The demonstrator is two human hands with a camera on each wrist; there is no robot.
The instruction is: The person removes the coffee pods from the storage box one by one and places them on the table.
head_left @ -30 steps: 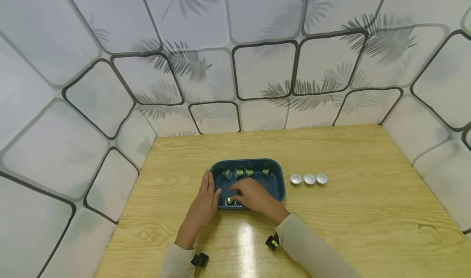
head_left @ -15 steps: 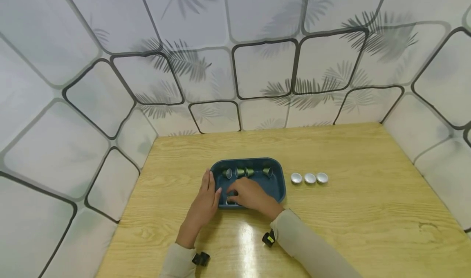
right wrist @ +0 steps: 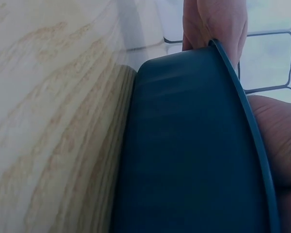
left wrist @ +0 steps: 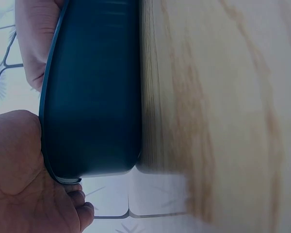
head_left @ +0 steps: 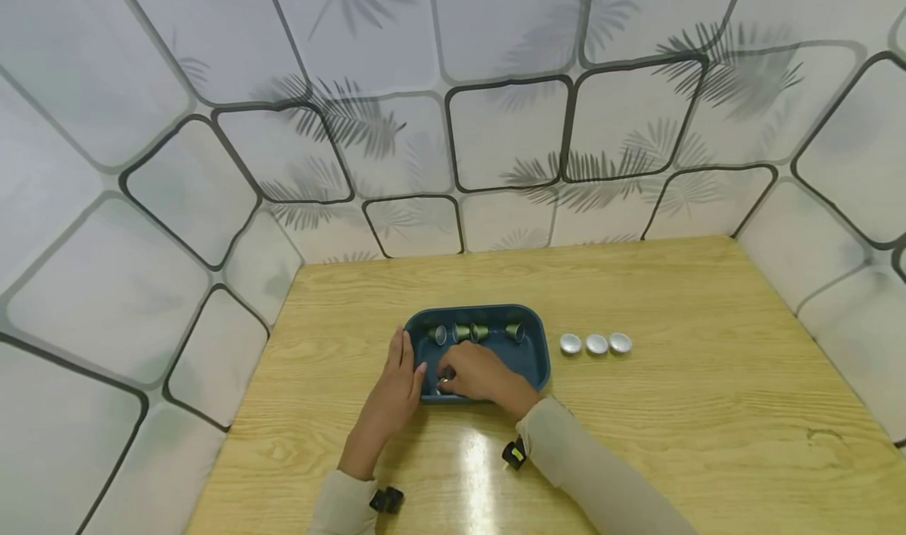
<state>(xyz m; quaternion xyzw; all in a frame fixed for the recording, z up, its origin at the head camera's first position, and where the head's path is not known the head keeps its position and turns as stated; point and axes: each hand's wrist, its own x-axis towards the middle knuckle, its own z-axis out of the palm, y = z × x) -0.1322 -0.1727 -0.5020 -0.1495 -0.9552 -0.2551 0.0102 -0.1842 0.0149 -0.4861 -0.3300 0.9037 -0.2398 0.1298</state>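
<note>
One small cup point(head_left: 443, 383), partly hidden, is pinched in your right hand point(head_left: 477, 371) at the near-left corner of the blue tray point(head_left: 544, 354); its axis can't be told. The tray runs lengthwise along the far edge of the bench point(head_left: 658, 425). Your left hand point(head_left: 396, 384), almost straight-fingered, lies along the tray's left end, near the cup.

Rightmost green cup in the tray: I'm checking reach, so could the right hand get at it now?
Probably yes: bare tray floor lies between the right hand and that green cup, though the hand seems to hold another cup.
</note>
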